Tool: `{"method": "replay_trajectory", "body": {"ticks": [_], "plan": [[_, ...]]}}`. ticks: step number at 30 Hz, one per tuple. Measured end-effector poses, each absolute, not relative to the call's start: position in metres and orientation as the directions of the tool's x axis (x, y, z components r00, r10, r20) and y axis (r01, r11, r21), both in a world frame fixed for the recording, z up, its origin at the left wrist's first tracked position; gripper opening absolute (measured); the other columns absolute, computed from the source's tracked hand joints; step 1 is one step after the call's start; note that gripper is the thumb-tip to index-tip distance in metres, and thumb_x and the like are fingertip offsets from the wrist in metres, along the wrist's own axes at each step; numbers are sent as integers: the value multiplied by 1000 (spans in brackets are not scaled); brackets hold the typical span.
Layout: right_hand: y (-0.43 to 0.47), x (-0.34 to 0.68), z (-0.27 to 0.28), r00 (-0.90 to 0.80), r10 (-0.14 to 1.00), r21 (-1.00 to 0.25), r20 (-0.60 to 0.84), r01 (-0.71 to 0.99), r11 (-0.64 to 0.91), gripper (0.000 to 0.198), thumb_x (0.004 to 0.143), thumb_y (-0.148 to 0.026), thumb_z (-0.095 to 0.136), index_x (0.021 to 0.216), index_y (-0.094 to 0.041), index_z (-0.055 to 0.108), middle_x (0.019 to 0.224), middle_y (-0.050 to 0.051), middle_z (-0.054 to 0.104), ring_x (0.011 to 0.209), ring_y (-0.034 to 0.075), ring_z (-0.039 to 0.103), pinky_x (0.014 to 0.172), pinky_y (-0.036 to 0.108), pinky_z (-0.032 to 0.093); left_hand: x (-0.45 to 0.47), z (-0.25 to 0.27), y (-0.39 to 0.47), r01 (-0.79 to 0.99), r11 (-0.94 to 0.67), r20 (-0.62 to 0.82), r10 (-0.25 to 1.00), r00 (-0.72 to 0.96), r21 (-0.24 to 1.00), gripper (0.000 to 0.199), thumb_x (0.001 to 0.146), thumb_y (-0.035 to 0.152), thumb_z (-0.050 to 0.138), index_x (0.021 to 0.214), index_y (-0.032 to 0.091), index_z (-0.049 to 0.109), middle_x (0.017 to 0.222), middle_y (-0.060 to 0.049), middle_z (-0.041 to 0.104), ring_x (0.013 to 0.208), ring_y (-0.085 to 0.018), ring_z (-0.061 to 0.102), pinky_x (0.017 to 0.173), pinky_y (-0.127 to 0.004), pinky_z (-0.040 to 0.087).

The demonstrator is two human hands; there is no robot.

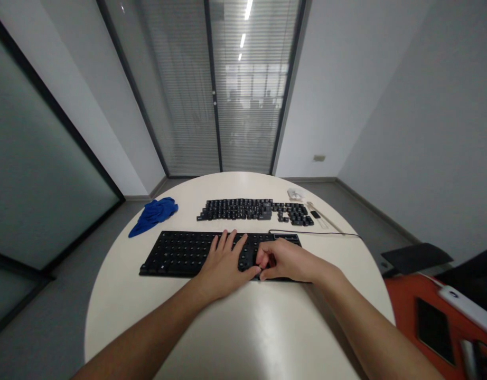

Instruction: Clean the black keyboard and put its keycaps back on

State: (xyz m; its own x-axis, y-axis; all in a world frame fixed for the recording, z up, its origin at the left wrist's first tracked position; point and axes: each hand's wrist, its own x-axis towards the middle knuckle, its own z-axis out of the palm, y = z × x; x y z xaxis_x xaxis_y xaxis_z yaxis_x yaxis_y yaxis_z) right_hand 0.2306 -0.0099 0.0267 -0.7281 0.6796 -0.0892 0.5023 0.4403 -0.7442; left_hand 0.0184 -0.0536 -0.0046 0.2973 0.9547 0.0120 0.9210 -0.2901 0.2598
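Observation:
A black keyboard (176, 254) lies across the round table, most of its key positions bare of caps. My left hand (223, 266) rests on its middle with the fingers spread out. Just right of it, my right hand (285, 259) is closed in a pinch near the keyboard's front edge, its fingertips close to my left thumb. Whatever those fingers hold, if anything, is hidden. Beyond the keyboard, loose black keycaps (237, 209) are laid out in rows, with a smaller group of keycaps (301, 215) to their right.
On the white table (243, 332), a crumpled blue cloth (154, 214) lies at left. A clear plastic bag (294, 194), a thin stick (326, 217) and the keyboard cable (334, 233) are at right. Beside the table, a red chair seat (402, 306) holds a phone (434, 330) and a white power strip (467, 307).

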Motion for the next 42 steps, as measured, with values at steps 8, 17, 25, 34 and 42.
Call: {"method": "replay_trajectory", "body": {"ticks": [8,17,25,34,42], "plan": [[-8,231,22,-748,658,-718,-86,505,480,25,72,-21,79,93,-21,66,82,0,76,74,18,71,64,25,46,19,-5,-54,914,-294,11,953,303,279,83,88,69,52,157,29,29,166,-11,21,153,-38,11,121,-60,14],[12,248,15,-658,752,-694,33,527,491,15,86,-31,67,92,-19,73,81,4,74,69,18,65,64,28,49,12,-15,-52,914,-332,84,943,321,232,80,92,72,39,155,22,34,165,-13,24,153,-37,14,123,-58,12],[61,276,-6,-277,853,-218,442,889,401,25,90,-23,60,110,-19,75,111,11,73,108,31,59,97,46,43,9,-14,-53,910,-334,90,942,322,245,81,92,74,37,154,22,35,165,-11,24,153,-37,14,123,-58,12],[72,273,-21,-229,886,-125,403,945,301,29,87,-30,63,110,-20,79,117,10,71,109,33,54,96,46,42,7,-14,-53,912,-343,92,939,331,226,81,93,74,35,154,20,36,165,-13,24,153,-38,15,123,-57,12],[71,272,-17,-234,897,-146,376,941,306,21,86,-31,65,96,-21,81,110,11,73,107,32,54,94,45,42,10,-11,-54,916,-343,86,939,332,207,81,93,73,36,155,20,36,165,-13,24,153,-38,16,123,-58,14]]}}
